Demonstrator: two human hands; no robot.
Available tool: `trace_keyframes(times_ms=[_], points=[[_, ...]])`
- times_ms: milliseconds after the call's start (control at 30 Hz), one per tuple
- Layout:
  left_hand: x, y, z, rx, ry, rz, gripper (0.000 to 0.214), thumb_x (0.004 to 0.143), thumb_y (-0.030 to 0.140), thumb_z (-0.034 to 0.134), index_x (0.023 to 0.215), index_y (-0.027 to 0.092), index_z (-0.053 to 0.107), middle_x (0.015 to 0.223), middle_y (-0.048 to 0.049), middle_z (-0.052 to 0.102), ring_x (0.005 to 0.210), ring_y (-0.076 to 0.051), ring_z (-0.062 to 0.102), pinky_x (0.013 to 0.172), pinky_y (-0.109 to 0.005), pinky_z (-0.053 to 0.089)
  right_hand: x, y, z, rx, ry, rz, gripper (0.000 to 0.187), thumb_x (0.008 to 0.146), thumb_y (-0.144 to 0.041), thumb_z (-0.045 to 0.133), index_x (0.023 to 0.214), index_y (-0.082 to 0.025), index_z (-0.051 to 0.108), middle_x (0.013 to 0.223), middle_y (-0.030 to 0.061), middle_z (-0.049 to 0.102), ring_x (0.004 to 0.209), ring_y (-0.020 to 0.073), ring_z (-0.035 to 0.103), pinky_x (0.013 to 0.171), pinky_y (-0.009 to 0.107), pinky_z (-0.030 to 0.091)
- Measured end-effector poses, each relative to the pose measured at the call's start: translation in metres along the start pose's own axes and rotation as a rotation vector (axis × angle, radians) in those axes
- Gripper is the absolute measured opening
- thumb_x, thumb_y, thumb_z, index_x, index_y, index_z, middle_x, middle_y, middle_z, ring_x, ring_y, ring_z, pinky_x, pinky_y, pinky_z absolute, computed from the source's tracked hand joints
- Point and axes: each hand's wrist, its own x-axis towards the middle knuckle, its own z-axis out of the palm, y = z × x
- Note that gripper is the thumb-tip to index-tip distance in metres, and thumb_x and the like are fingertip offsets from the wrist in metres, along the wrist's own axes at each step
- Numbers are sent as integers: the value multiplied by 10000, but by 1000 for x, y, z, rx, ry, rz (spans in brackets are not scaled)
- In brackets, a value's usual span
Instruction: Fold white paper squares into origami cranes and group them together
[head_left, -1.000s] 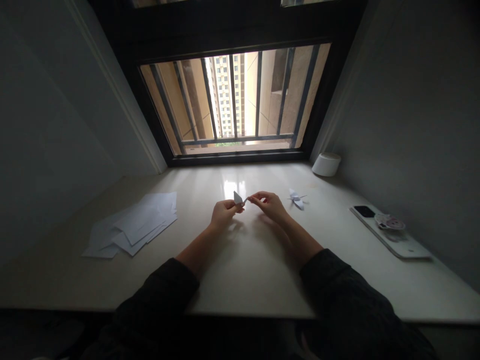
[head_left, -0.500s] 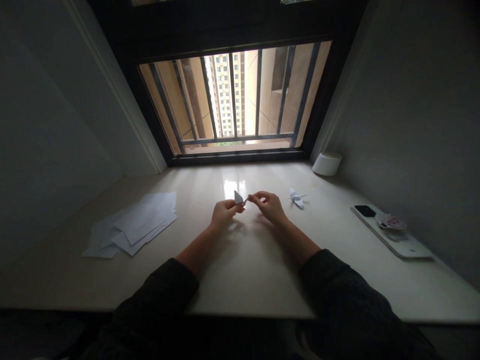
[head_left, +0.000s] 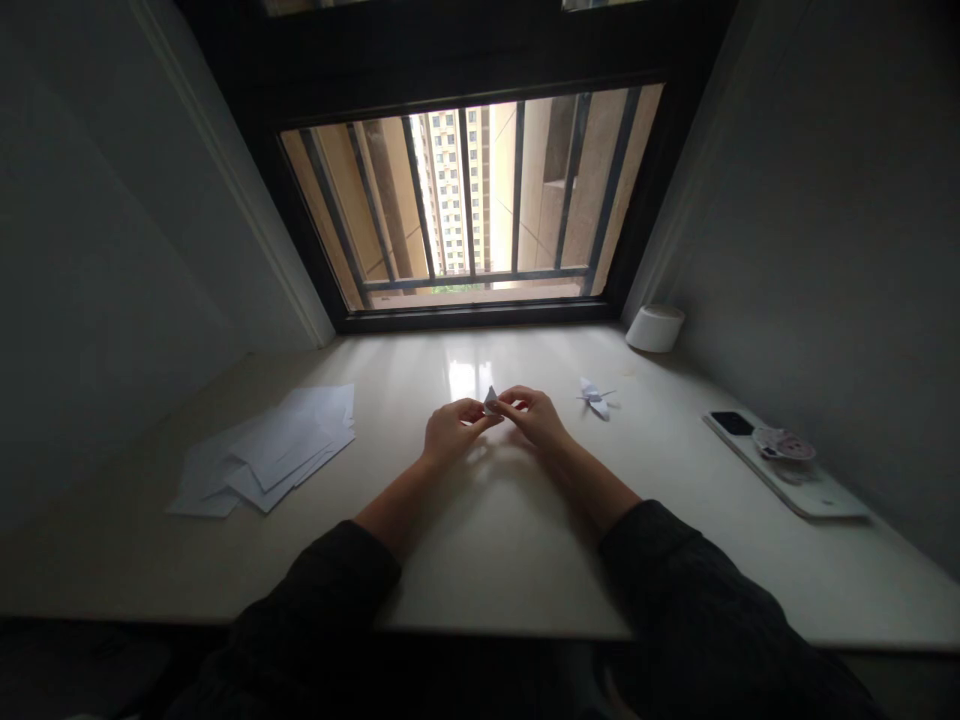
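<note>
Over the middle of the white table (head_left: 495,550), two hands hold one small bit of folded paper (head_left: 490,397). It has a point that sticks up between them. The left hand (head_left: 456,428) pinches the paper from the left side, with its thumb and fingers close together. The right hand (head_left: 534,415) pinches it from the right side. The paper is tiny and partly hidden, so its full shape is hard to tell. Just to the right of the right hand, a folded paper bird (head_left: 595,398) lies on the table. Far to the left is a messy pile of white sheets (head_left: 277,445). On the right, near the wall, lies a white phone (head_left: 821,492) with a round grip (head_left: 784,444) on it. A white tub (head_left: 655,329) stands at the far right, close to the window (head_left: 495,200).
</note>
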Motion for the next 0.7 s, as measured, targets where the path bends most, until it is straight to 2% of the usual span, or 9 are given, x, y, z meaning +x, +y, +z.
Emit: trace_keyframes(times_ms=[100, 200, 333, 533, 700], points=[[3, 0, -2, -80, 53, 42, 358, 682, 473, 701, 947, 233, 702, 885, -48, 713, 761, -184, 660, 658, -274, 483, 0, -1, -1, 26, -29, 40, 294, 704, -481, 661, 717, -192, 712, 737, 46, 708, 693, 180, 629, 626, 278, 445], [8, -2, -3, -189, 111, 96, 331, 762, 449, 633, 997, 224, 696, 937, -66, 710, 812, -184, 657, 709, -288, 489, -2, -2, 0, 93, -91, 78, 284, 698, -468, 671, 733, -190, 719, 729, 46, 718, 688, 183, 646, 634, 274, 452], [11, -5, -3, -246, 135, 99, 286, 752, 430, 644, 896, 196, 725, 867, -63, 716, 807, -187, 648, 718, -292, 485, -5, -5, 3, 93, -161, 108, 273, 686, -455, 686, 722, -186, 724, 718, 52, 720, 668, 179, 642, 620, 269, 447], [10, -5, -2, -218, 174, 62, 280, 730, 435, 660, 810, 175, 724, 766, -55, 707, 739, -180, 636, 655, -279, 469, -6, -8, 4, 93, -147, 87, 304, 676, -481, 686, 722, -181, 716, 715, 47, 707, 641, 152, 605, 584, 253, 415], [9, -3, -1, -184, 198, 80, 276, 745, 440, 643, 782, 174, 708, 747, -51, 700, 731, -179, 636, 645, -276, 468, -6, -2, 6, 40, -205, 116, 352, 612, -505, 721, 737, -176, 733, 571, 1, 627, 486, 96, 461, 478, 235, 322]])
